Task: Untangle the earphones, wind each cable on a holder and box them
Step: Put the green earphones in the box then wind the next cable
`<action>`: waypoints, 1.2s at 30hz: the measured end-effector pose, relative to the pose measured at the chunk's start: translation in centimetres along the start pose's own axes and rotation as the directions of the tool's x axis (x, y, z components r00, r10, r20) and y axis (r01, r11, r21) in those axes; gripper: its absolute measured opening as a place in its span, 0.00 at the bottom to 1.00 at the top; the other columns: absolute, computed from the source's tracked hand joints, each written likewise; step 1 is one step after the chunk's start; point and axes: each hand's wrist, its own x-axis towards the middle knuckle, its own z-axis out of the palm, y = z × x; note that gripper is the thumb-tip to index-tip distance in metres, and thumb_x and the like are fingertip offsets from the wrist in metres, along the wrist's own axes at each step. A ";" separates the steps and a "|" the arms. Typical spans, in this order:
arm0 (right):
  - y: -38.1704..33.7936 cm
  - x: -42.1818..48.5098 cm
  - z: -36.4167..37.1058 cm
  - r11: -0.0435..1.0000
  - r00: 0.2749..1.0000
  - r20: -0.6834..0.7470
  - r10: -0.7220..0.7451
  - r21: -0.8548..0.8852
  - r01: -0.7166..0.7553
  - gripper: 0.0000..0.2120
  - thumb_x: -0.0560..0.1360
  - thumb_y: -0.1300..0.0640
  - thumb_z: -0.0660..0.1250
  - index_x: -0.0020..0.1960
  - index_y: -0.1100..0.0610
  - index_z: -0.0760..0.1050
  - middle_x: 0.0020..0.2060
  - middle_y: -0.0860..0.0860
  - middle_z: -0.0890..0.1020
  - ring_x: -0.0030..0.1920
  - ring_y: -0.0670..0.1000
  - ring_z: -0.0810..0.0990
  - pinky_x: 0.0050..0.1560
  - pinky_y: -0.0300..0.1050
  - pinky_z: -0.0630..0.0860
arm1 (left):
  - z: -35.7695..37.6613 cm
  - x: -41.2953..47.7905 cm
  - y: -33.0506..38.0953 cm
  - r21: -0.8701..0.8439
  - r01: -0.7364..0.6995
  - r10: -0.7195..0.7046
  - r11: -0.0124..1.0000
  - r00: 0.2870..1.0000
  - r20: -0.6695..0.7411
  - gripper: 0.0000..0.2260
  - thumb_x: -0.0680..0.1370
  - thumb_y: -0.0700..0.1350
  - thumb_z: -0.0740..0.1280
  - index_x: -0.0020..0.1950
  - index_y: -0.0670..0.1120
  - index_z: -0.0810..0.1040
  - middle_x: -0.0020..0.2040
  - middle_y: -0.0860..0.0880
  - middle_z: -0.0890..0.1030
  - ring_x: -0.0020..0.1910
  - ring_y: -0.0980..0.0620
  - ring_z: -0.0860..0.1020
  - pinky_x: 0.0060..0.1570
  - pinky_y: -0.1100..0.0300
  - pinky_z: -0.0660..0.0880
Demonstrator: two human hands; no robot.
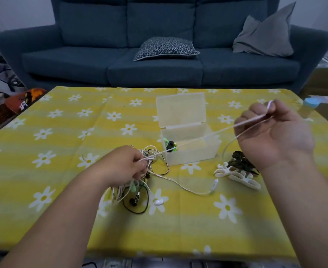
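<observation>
Behind the desk point(66, 219) sat a blue sofa point(159, 60). Open plastic box point(190, 149) mid-desk, white holders point(236, 176) to its right. Left hand point(124, 164) gripped the tangled earphones point(140, 182) on the near side; right hand point(275, 132) pinched a white cable point(207, 137), pulled taut between them.

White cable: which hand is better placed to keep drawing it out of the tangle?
Right, probably. The right hand already pinches the white cable raised and taut, with free space beside it. The left hand sits on the tangle, better placed to pin it down.
</observation>
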 end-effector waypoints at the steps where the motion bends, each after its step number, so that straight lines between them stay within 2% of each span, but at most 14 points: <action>1: -0.3 0.3 -0.5 1.000 0.999 -0.033 -0.012 -0.018 0.011 0.14 0.77 0.54 0.56 0.33 0.53 0.63 0.25 0.48 0.67 0.24 0.48 0.63 0.27 0.36 0.65 | -0.1 0.1 -0.4 0.021 0.027 -0.027 0.999 0.999 -0.022 0.13 0.80 0.47 0.65 0.38 0.46 0.81 0.35 0.48 0.84 0.32 0.47 0.79 0.32 0.58 0.72; 4: -0.8 0.5 -1.1 0.979 0.990 -0.124 -0.061 -0.201 0.035 0.11 0.67 0.55 0.61 0.31 0.53 0.60 0.24 0.49 0.60 0.23 0.48 0.55 0.25 0.39 0.57 | -0.3 0.4 -1.1 0.121 0.097 -0.093 0.988 0.995 -0.034 0.14 0.80 0.50 0.65 0.37 0.46 0.82 0.36 0.48 0.84 0.29 0.48 0.78 0.29 0.62 0.67; 8: -0.9 1.0 -1.4 0.833 0.924 -0.288 -0.253 -0.551 0.057 0.17 0.72 0.61 0.60 0.30 0.51 0.56 0.23 0.50 0.57 0.25 0.50 0.52 0.26 0.43 0.52 | -0.9 -0.1 -0.2 0.167 0.071 -0.051 0.983 0.991 -0.124 0.15 0.81 0.51 0.64 0.36 0.49 0.80 0.29 0.48 0.74 0.26 0.50 0.71 0.27 0.60 0.62; 9: -0.8 1.2 -1.4 0.682 0.897 -0.290 -0.334 -0.731 0.018 0.18 0.72 0.62 0.61 0.30 0.51 0.56 0.23 0.50 0.59 0.27 0.50 0.54 0.27 0.47 0.54 | -1.1 -0.3 0.2 0.122 0.001 0.023 0.993 0.980 -0.197 0.15 0.81 0.51 0.63 0.36 0.50 0.80 0.28 0.50 0.74 0.27 0.50 0.71 0.28 0.60 0.63; 11: -0.3 1.4 -1.6 0.122 0.931 -0.153 -0.330 -0.985 -0.119 0.16 0.72 0.63 0.63 0.28 0.55 0.64 0.26 0.53 0.70 0.30 0.52 0.67 0.32 0.52 0.65 | -1.4 -0.7 1.2 -0.057 -0.190 0.158 0.980 0.922 -0.352 0.15 0.81 0.50 0.63 0.37 0.49 0.80 0.28 0.53 0.77 0.28 0.53 0.74 0.30 0.59 0.69; 13: 0.7 1.2 -2.1 -0.377 0.978 -0.133 -0.159 -0.907 -0.185 0.11 0.71 0.59 0.64 0.31 0.60 0.73 0.30 0.56 0.78 0.33 0.57 0.75 0.33 0.45 0.67 | -1.6 -1.3 2.5 -0.202 -0.323 0.210 0.925 0.875 -0.437 0.14 0.81 0.48 0.64 0.38 0.48 0.80 0.31 0.52 0.80 0.29 0.56 0.76 0.31 0.61 0.71; 15: 1.9 0.6 -2.3 -0.625 0.991 -0.124 -0.057 -0.769 -0.132 0.07 0.70 0.58 0.65 0.34 0.59 0.75 0.32 0.55 0.79 0.37 0.58 0.78 0.31 0.43 0.66 | -1.5 -1.8 3.5 -0.243 -0.368 0.243 0.897 0.872 -0.425 0.12 0.81 0.47 0.64 0.40 0.46 0.81 0.31 0.50 0.80 0.25 0.60 0.73 0.27 0.69 0.66; 17: 3.1 0.0 -1.8 -0.544 1.000 -0.014 0.016 -0.839 -0.003 0.10 0.70 0.61 0.66 0.50 0.55 0.81 0.46 0.52 0.83 0.51 0.55 0.81 0.44 0.43 0.76 | -0.9 -1.9 4.0 -0.278 -0.384 0.275 0.880 0.892 -0.360 0.11 0.80 0.46 0.65 0.41 0.46 0.83 0.29 0.49 0.76 0.24 0.60 0.70 0.26 0.71 0.64; 19: 4.0 -1.0 -0.7 -0.200 0.975 0.131 0.182 -0.965 0.167 0.30 0.69 0.62 0.67 0.70 0.50 0.73 0.63 0.45 0.78 0.64 0.45 0.76 0.62 0.44 0.74 | -0.4 -1.7 4.4 -0.315 -0.406 0.314 0.858 0.899 -0.304 0.10 0.80 0.47 0.66 0.41 0.47 0.83 0.28 0.48 0.72 0.25 0.57 0.68 0.26 0.66 0.63; 21: 5.0 -1.9 0.4 0.032 0.906 0.240 0.350 -0.969 0.244 0.35 0.70 0.63 0.70 0.74 0.46 0.66 0.67 0.40 0.75 0.65 0.40 0.75 0.61 0.38 0.73 | 0.1 -1.6 4.8 -0.335 -0.441 0.357 0.833 0.890 -0.284 0.11 0.80 0.48 0.66 0.41 0.48 0.83 0.27 0.52 0.68 0.27 0.54 0.65 0.26 0.64 0.61; 25: 6.0 -1.9 0.7 0.115 0.925 0.302 0.229 -0.952 0.283 0.02 0.75 0.58 0.72 0.47 0.55 0.83 0.35 0.47 0.82 0.32 0.46 0.77 0.38 0.44 0.74 | 0.3 -1.4 5.1 -0.377 -0.444 0.349 0.813 0.889 -0.296 0.11 0.80 0.45 0.66 0.39 0.44 0.79 0.28 0.52 0.67 0.27 0.55 0.63 0.27 0.64 0.60; 30: 3.2 0.1 0.7 0.593 0.956 0.038 -0.291 -0.777 0.211 0.19 0.73 0.62 0.68 0.24 0.53 0.73 0.23 0.44 0.69 0.28 0.48 0.66 0.45 0.50 0.72 | 0.0 -1.1 3.1 -0.267 -0.245 0.213 0.932 0.966 -0.145 0.11 0.81 0.44 0.64 0.40 0.46 0.77 0.31 0.50 0.76 0.27 0.58 0.74 0.27 0.68 0.66; 34: 1.3 0.2 -0.1 0.538 0.973 0.006 -0.230 -0.833 0.132 0.21 0.71 0.55 0.68 0.22 0.53 0.65 0.23 0.47 0.64 0.29 0.50 0.62 0.46 0.51 0.72 | 0.5 -0.6 1.9 -0.110 -0.135 0.142 0.985 0.988 0.058 0.11 0.82 0.45 0.61 0.43 0.46 0.80 0.35 0.47 0.81 0.28 0.61 0.75 0.26 0.68 0.67; 36: 0.8 0.1 -0.3 0.253 0.993 -0.013 -0.114 -0.967 0.016 0.24 0.76 0.49 0.67 0.24 0.54 0.67 0.24 0.49 0.67 0.28 0.52 0.65 0.43 0.49 0.73 | 1.3 -0.2 1.3 0.043 -0.115 0.108 0.992 0.984 0.142 0.09 0.80 0.46 0.63 0.42 0.50 0.81 0.38 0.50 0.82 0.34 0.57 0.78 0.32 0.64 0.71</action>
